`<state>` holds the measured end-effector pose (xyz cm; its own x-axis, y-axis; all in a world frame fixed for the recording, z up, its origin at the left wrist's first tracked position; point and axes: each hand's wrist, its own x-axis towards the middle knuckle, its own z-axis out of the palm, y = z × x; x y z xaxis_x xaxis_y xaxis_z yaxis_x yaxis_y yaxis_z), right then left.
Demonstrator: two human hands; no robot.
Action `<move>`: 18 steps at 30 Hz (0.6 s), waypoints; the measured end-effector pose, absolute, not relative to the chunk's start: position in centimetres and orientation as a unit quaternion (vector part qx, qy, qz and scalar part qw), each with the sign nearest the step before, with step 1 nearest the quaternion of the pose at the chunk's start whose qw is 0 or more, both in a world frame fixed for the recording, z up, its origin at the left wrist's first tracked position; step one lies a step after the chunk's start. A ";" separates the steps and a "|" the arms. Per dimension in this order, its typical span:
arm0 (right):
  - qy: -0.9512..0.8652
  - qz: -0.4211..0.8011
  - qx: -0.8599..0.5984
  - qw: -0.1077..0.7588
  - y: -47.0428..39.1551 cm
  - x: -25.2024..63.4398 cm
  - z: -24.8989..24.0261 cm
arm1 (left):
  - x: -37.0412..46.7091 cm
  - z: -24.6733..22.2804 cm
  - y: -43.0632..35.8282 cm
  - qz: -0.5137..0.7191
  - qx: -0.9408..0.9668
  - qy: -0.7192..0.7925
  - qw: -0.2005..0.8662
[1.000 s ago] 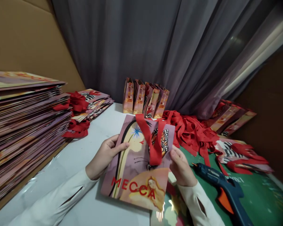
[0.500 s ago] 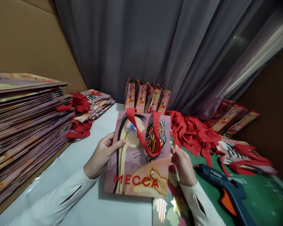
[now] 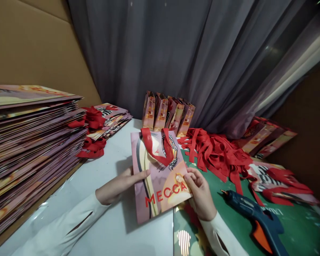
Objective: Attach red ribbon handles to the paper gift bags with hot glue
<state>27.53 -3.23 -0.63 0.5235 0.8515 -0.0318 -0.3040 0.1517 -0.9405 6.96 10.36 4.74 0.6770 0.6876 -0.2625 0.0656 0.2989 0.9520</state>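
A flat paper gift bag (image 3: 162, 177) with a butterfly print and red "MECCA" lettering is held up above the table, slightly tilted. Its red ribbon handle (image 3: 157, 156) droops over the front. My left hand (image 3: 125, 181) grips the left edge, thumb across the front and the other fingers behind. On the lower right edge, my right hand (image 3: 201, 192) pinches the bag between thumb and fingers. The bag's back is hidden from me.
To the left rises a tall stack of flat bags (image 3: 32, 153), with red ribbons (image 3: 93, 119) beside it. Several opened bags (image 3: 166, 112) stand near the curtain. Right of centre lie a heap of red ribbon (image 3: 218, 153) and a blue glue gun (image 3: 256, 213) on a green sheet (image 3: 296, 227).
The bag has turned and tipped, its right side rising. My right hand has moved from beside the right edge to a pinch on the lower right edge.
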 end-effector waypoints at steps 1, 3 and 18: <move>-0.268 0.392 -0.508 0.719 -3.2 27.5 -0.7 | 6.9 4.7 10.3 0.172 0.559 0.330 0.741; -0.274 0.355 -0.513 0.732 -3.2 27.3 -0.9 | 6.7 4.6 10.3 0.119 0.573 0.302 0.752; -0.212 0.421 -0.454 0.756 -2.4 26.3 -0.4 | 6.9 3.9 10.3 0.210 0.492 0.181 0.826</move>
